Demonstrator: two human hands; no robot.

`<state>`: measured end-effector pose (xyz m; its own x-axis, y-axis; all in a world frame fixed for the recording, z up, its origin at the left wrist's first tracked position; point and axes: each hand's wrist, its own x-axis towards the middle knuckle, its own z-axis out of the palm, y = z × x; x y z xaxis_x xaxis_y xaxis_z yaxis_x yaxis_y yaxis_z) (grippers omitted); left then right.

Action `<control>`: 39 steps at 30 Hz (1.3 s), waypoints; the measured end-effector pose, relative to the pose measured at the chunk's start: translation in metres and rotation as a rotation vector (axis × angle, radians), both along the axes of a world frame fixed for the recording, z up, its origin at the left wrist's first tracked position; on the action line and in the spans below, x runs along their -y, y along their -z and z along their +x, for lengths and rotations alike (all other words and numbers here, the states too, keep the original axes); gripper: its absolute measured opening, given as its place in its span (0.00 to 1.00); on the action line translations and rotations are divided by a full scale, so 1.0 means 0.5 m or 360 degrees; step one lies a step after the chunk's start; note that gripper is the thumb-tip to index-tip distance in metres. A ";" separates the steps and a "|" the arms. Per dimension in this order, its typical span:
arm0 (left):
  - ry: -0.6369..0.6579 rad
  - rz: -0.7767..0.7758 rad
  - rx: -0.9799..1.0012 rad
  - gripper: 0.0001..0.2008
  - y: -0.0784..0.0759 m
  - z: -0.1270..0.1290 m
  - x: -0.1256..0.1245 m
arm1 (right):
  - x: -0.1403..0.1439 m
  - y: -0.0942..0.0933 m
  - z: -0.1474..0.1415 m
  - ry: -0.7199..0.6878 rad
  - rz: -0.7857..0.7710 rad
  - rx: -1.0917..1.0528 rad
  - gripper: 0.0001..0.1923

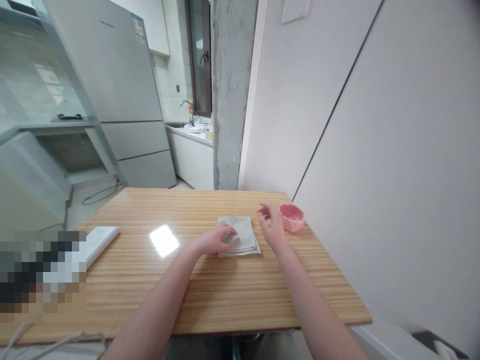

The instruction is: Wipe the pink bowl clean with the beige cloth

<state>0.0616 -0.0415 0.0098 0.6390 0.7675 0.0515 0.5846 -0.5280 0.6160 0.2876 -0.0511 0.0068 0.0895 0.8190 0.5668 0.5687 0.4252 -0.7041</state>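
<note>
A folded light grey cloth lies in the middle of the table. My left hand rests over its left side, thumb and fingers curved around a small pale roundish object on the cloth. That object is close in colour to the cloth, and I cannot make out its kind. Just right of the cloth, my right hand hovers with its fingers bent and apart, and nothing shows in it. Close by on its right stands a pink angular bowl, partly behind the hand.
The wood-grain table meets a white wall at the right. On its left side lies a white power strip, partly blurred out, with cables near the front edge. A fridge and a sink counter stand behind.
</note>
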 end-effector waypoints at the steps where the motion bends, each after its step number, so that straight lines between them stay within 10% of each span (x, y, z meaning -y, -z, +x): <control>1: -0.0097 0.0035 0.0053 0.20 0.007 -0.001 -0.006 | 0.006 0.005 -0.028 -0.0243 -0.0051 0.0155 0.22; 6: -0.0617 0.0106 0.0331 0.13 0.032 -0.001 -0.034 | 0.024 0.028 -0.094 -0.0723 -0.0259 0.0691 0.24; 13: -0.0498 0.0242 0.0147 0.16 0.022 -0.003 -0.027 | 0.021 0.040 -0.085 -0.0762 -0.0399 0.0662 0.15; 22: -0.0867 -0.0180 0.0300 0.33 0.010 -0.002 -0.019 | -0.038 0.043 -0.065 -0.0317 -0.0730 -0.1416 0.13; 28: -0.0334 -0.0818 0.0456 0.18 -0.032 -0.048 -0.017 | -0.044 0.023 -0.020 -0.0442 -0.0812 -0.2069 0.10; 34: -0.1045 -0.0719 0.1662 0.20 -0.018 -0.054 -0.051 | -0.055 0.040 -0.018 -0.0207 -0.0765 -0.1705 0.11; 39: -0.1381 -0.0237 0.0908 0.24 0.018 -0.075 -0.079 | -0.065 0.072 -0.012 0.0102 -0.0706 -0.0659 0.13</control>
